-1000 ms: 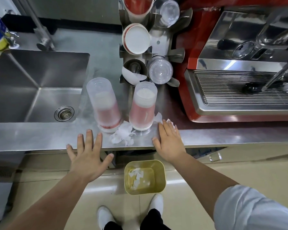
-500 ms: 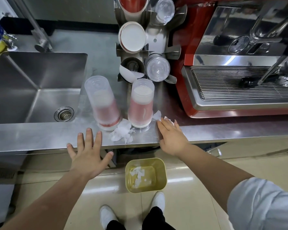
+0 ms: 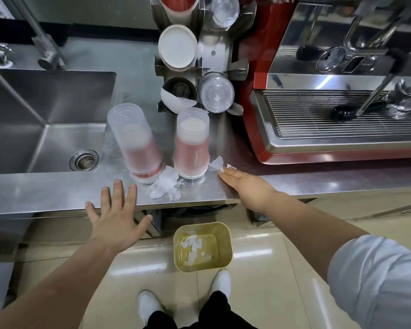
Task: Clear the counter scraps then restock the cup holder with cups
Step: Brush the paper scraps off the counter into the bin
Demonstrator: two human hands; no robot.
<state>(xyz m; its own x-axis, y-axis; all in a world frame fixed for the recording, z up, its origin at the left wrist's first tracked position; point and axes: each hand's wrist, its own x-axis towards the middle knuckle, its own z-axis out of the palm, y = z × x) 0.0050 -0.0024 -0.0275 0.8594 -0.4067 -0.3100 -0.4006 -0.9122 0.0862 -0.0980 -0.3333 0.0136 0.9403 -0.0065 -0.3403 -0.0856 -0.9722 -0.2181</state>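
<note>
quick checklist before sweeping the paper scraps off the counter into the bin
1. Right hand at the scraps: ok, flat on the counter, fingertips touching the small paper scraps.
2. Left hand free: ok, open, fingers spread over the counter edge.
3. Yellow bin placed to catch: ok, on the floor below the edge, already holding scraps.
4. Larger scrap pile reachable: ok, between the two hands.
5. Sleeved cup stacks out of the sweep: not ok, scraps lie against their bases.
</note>
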